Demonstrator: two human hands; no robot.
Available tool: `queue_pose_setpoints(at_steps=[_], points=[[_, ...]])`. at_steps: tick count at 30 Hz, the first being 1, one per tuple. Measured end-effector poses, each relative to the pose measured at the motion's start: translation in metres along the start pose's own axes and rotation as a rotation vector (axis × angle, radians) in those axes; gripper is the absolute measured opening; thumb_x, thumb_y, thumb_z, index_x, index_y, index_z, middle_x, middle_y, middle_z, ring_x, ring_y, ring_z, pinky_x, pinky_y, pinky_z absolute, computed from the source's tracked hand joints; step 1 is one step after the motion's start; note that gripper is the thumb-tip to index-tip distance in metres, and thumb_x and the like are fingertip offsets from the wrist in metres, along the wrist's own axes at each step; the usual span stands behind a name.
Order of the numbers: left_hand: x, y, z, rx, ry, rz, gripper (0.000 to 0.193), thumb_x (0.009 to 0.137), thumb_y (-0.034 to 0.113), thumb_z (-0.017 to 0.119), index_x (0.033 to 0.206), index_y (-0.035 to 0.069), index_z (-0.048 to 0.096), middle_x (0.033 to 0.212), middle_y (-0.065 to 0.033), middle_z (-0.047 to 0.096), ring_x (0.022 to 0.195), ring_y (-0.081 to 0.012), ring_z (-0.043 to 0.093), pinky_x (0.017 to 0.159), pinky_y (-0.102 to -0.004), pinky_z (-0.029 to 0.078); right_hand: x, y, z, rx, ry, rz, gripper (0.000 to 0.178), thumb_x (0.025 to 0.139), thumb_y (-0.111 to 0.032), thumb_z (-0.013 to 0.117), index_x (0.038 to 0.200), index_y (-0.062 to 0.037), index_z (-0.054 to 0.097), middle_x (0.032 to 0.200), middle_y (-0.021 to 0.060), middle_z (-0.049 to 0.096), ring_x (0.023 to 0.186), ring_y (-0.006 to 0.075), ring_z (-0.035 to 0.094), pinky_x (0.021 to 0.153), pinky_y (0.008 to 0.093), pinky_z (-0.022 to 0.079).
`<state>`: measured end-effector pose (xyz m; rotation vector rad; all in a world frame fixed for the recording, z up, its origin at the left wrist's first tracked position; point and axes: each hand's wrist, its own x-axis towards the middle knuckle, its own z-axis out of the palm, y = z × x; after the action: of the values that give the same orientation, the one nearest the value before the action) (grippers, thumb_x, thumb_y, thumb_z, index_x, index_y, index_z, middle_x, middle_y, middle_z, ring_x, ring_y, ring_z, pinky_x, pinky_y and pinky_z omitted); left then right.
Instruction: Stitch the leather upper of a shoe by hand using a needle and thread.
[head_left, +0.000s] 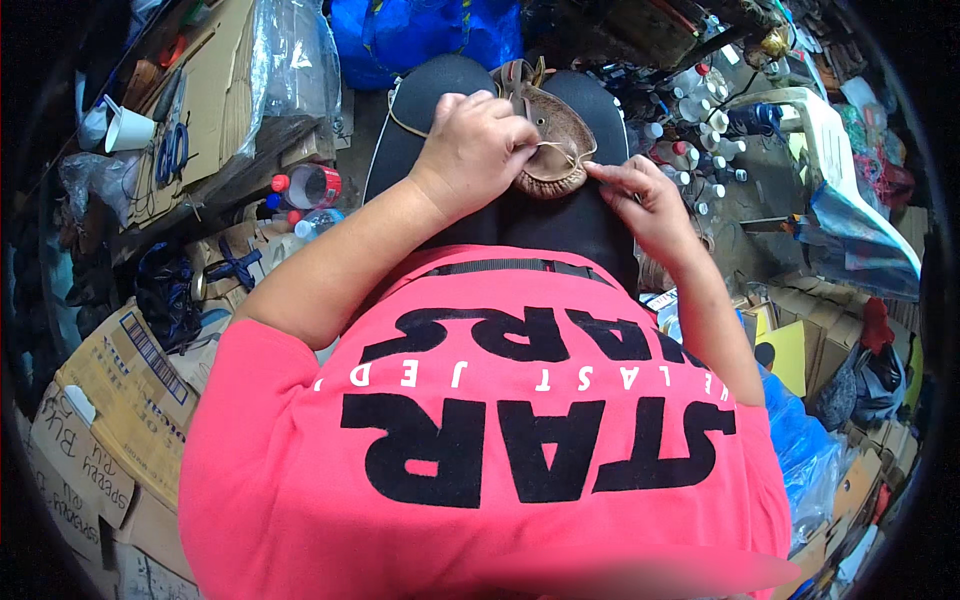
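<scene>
A brown leather moccasin shoe (560,118) rests on my lap between my thighs, its gathered, puckered toe pointing toward me. Pale thread (557,149) runs across the toe seam. My left hand (474,152) is closed at the shoe's left side, thumb and forefinger pinching the thread. On the other side, my right hand (645,203) pinches at the toe's right edge, where the thread reaches its fingertips. Whether a needle is also in those fingers is too small to tell. A strap or lace (516,82) shows at the far end of the shoe.
Several plastic bottles (700,130) stand on the floor at right, beside a white container (812,130). At left are flattened cardboard (205,90), a white cup (129,130) and a red-capped bottle (312,187). A blue bag (420,40) sits beyond my knees.
</scene>
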<state>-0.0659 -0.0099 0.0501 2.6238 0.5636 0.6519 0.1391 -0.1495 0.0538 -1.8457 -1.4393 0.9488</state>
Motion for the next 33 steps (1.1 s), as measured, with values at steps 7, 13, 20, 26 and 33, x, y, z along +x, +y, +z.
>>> queue_pose_setpoints(at_steps=[7, 13, 20, 26, 33], points=[[0.014, -0.015, 0.017, -0.336, -0.013, 0.017, 0.014, 0.074, 0.008, 0.069, 0.086, 0.016, 0.073, 0.073, -0.0050, 0.057, 0.073, -0.0242, 0.056, 0.068, -0.0357, 0.045, 0.026, 0.013, -0.023, 0.117, -0.217, -0.032, 0.026, 0.085, 0.002, 0.057, 0.107, -0.0074, 0.068, 0.090, 0.0005, 0.053, 0.090, 0.0104, 0.050, 0.084, 0.0221, 0.039], [0.012, -0.019, 0.021, -0.263, -0.057, 0.019, 0.017, 0.074, 0.008, 0.069, 0.087, 0.018, 0.073, 0.071, -0.0049, 0.054, 0.071, -0.0243, 0.055, 0.066, -0.0362, 0.044, 0.036, 0.016, -0.025, 0.142, -0.271, -0.028, 0.027, 0.084, 0.002, 0.058, 0.103, -0.0116, 0.070, 0.091, 0.0021, 0.054, 0.091, 0.0127, 0.053, 0.085, 0.0242, 0.042], [0.012, -0.021, 0.022, -0.250, -0.038, 0.049, 0.018, 0.073, 0.005, 0.068, 0.085, 0.018, 0.073, 0.070, -0.0050, 0.054, 0.070, -0.0242, 0.055, 0.065, -0.0363, 0.044, 0.036, 0.018, -0.026, 0.160, -0.286, -0.021, 0.027, 0.083, 0.001, 0.058, 0.103, -0.0116, 0.070, 0.087, 0.0015, 0.052, 0.088, 0.0130, 0.052, 0.084, 0.0235, 0.041], [0.011, -0.021, 0.021, -0.301, -0.058, 0.024, 0.018, 0.073, 0.003, 0.068, 0.084, 0.017, 0.073, 0.071, -0.0054, 0.055, 0.070, -0.0245, 0.055, 0.064, -0.0361, 0.044, 0.037, 0.019, -0.026, 0.174, -0.289, -0.018, 0.027, 0.083, 0.002, 0.058, 0.103, -0.0116, 0.070, 0.087, 0.0017, 0.052, 0.088, 0.0130, 0.051, 0.084, 0.0234, 0.041], [0.011, -0.021, 0.021, -0.288, -0.071, 0.016, 0.015, 0.075, 0.005, 0.067, 0.084, 0.016, 0.073, 0.070, -0.0047, 0.054, 0.071, -0.0240, 0.054, 0.066, -0.0357, 0.044, 0.036, 0.019, -0.026, 0.173, -0.281, -0.013, 0.030, 0.082, 0.004, 0.058, 0.104, -0.0116, 0.070, 0.089, 0.0021, 0.054, 0.090, 0.0136, 0.052, 0.085, 0.0239, 0.041]])
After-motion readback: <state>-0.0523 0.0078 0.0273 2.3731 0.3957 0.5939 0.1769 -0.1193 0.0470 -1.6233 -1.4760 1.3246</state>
